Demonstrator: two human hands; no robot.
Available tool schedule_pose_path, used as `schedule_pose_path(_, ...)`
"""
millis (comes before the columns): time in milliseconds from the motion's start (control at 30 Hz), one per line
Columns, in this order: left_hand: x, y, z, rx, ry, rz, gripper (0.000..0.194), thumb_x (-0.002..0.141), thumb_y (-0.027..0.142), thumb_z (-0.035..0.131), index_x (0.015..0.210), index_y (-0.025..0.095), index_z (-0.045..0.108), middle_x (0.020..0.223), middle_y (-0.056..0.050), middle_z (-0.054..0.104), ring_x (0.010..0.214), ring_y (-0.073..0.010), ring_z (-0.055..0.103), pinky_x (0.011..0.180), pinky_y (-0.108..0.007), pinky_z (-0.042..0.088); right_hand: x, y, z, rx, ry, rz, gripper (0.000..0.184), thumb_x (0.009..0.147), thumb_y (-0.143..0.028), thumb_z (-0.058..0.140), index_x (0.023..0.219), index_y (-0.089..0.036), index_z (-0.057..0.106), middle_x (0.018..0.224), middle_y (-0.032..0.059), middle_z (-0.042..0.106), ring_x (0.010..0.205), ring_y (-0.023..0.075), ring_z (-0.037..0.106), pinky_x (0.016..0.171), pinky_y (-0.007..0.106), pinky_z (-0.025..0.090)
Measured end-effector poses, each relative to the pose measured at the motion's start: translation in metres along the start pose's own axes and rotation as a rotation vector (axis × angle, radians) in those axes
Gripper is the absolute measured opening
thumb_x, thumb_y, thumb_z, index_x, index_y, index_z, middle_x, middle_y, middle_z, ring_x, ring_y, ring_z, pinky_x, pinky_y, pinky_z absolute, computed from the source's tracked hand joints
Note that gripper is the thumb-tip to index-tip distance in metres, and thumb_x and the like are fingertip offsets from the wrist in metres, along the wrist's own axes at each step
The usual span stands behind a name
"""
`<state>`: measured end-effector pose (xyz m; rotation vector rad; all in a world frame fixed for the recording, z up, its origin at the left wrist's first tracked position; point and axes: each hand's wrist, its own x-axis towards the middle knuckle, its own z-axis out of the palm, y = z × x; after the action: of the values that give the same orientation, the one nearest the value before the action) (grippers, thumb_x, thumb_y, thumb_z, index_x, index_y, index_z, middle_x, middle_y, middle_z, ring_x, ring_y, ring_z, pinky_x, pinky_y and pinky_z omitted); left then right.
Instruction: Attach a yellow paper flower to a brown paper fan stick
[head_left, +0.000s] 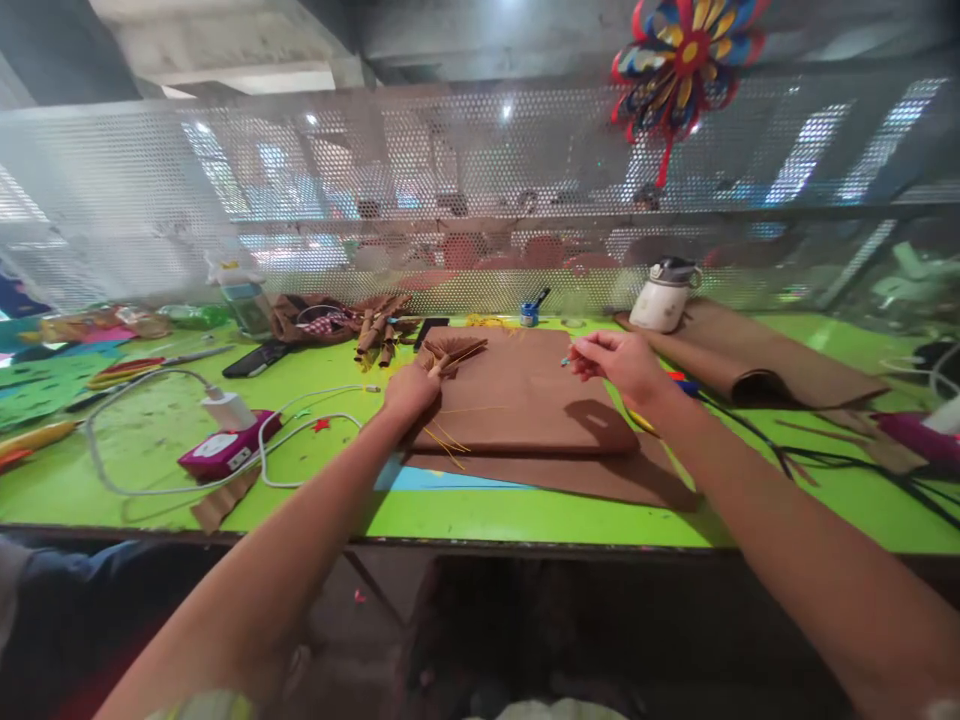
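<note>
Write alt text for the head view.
The left hand holds a pleated brown fan and the right hand pinches a tiny bluish item, both above brown paper on a green table facing a perforated screen.

One green tabletop (472,518) is pictured with two purple power blocks (227,448), two stars — one red (321,425), one green (301,413) — one white flask (658,304), one blue jar (529,315), one brown paper roll (780,360) and one flower-shaped decoration (688,55).

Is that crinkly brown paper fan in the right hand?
No, the left hand holds the pleated brown paper fan, while the right hand pinches a tiny blue thing.
</note>
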<state>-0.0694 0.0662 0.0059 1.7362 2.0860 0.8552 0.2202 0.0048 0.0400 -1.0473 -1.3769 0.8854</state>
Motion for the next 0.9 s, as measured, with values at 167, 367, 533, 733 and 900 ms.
schedule_pose_path(167, 0.003, 0.000, 0.004, 0.168, 0.026, 0.080, 0.043, 0.075, 0.055, 0.047, 0.080, 0.016, 0.064, 0.085, -0.017, 0.065, 0.095, -0.0354, 0.057, 0.077, -0.040, 0.041, -0.025, -0.026, -0.030, -0.540, -0.233, -0.105, 0.027, 0.074, -0.040, 0.058, 0.078, -0.013, 0.064, 0.072, 0.0054, 0.064, 0.064, 0.0140, 0.058, 0.062, 0.028, 0.047)
schedule_pose_path(367, -0.012, 0.001, -0.005, 0.403, 0.270, 0.358, 0.039, 0.077, 0.039, 0.049, 0.106, 0.012, 0.054, 0.109, -0.023, 0.053, 0.104, -0.0364, 0.048, 0.082, -0.046, 0.038, -0.097, -0.027, -0.029, -1.137, -0.737, -0.408, 0.042, 0.072, -0.027, 0.060, 0.113, -0.020, 0.057, 0.116, 0.0115, 0.055, 0.107, 0.0258, 0.048, 0.089, 0.040, 0.039)
schedule_pose_path(533, -0.034, 0.020, -0.008, 0.481, 0.299, 0.794, 0.024, 0.078, 0.026, 0.049, 0.099, 0.016, 0.058, 0.116, -0.016, 0.050, 0.112, -0.0333, 0.040, 0.091, -0.049, 0.030, -0.108, -0.009, -0.017, -1.302, -0.666, -0.422, 0.058, 0.071, -0.011, 0.052, 0.128, -0.019, 0.045, 0.119, 0.0128, 0.053, 0.108, 0.0263, 0.046, 0.090, 0.041, 0.038)
schedule_pose_path(733, -0.049, 0.039, 0.001, 0.359, -0.102, 0.987, 0.027, 0.081, 0.031, 0.047, 0.092, 0.014, 0.065, 0.094, -0.012, 0.063, 0.093, -0.0239, 0.055, 0.083, -0.035, 0.040, -0.082, 0.001, -0.016, -1.259, -0.639, -0.376, 0.039, 0.081, -0.013, 0.043, 0.118, -0.017, 0.054, 0.107, 0.0106, 0.061, 0.100, 0.0219, 0.053, 0.086, 0.035, 0.040)
schedule_pose_path(900, -0.049, 0.036, -0.008, 0.106, -0.569, 0.821, 0.046, 0.081, 0.052, 0.045, 0.104, 0.016, 0.063, 0.098, -0.006, 0.067, 0.085, -0.0177, 0.060, 0.074, -0.026, 0.044, -0.060, -0.003, -0.024, -1.104, -0.766, -0.307, 0.030, 0.087, -0.025, 0.042, 0.107, -0.018, 0.063, 0.102, 0.0087, 0.065, 0.093, 0.0206, 0.058, 0.081, 0.031, 0.042)
